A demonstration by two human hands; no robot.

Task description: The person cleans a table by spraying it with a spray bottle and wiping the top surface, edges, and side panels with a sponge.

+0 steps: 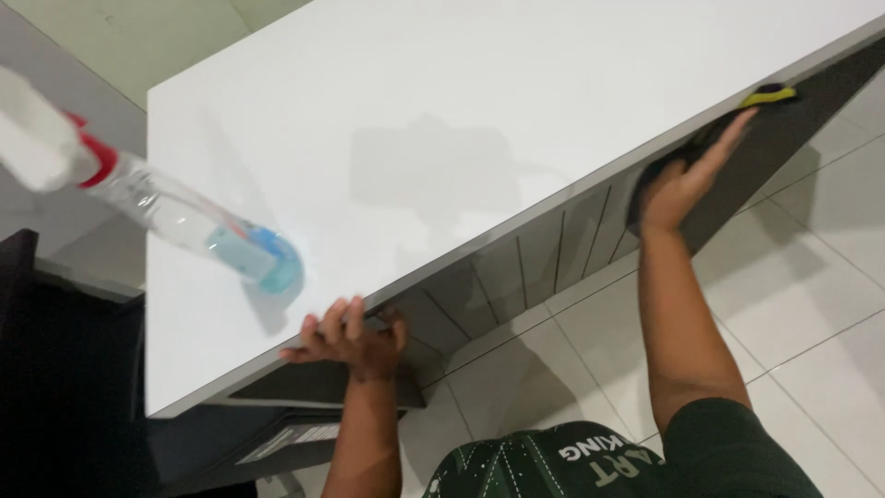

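Cloth (678, 157), dark with a yellow-trimmed edge, lies pressed flat against the dark grey side panel (553, 254) of a white-topped table (442, 120), just under the table's edge and towards the right of the view.

Nearest the camera, a dark green cap (553, 461) with pale lettering and a green sleeve (737, 447) fill the bottom margin. From there two bare forearms reach towards the table.

Left hand (348, 339): it grips the near edge of the tabletop, fingers curled together over the rim and thumb below it, clamped on the edge. Beneath this hand a dark lower shelf or frame of the table shows, partly hidden.

Right hand (687, 175): it is stretched out farther to the right, palm laid flat on the cloth, fingers extended and close together, the fingertips pointing towards the yellow trim. The hand presses the cloth to the panel rather than closing around it.

Side panel: grooved with thin vertical lines between the two hands.

Spray bottle (175, 217): clear plastic, with a red collar, a white trigger head and a little blue liquid at its base. It stands on the tabletop near the left edge, well apart from both hands; seen from above it appears strongly tilted, and the head is blurred.

Floor (811, 295): pale square tiles with thin grout lines, visible past the table on the right and at the top left.
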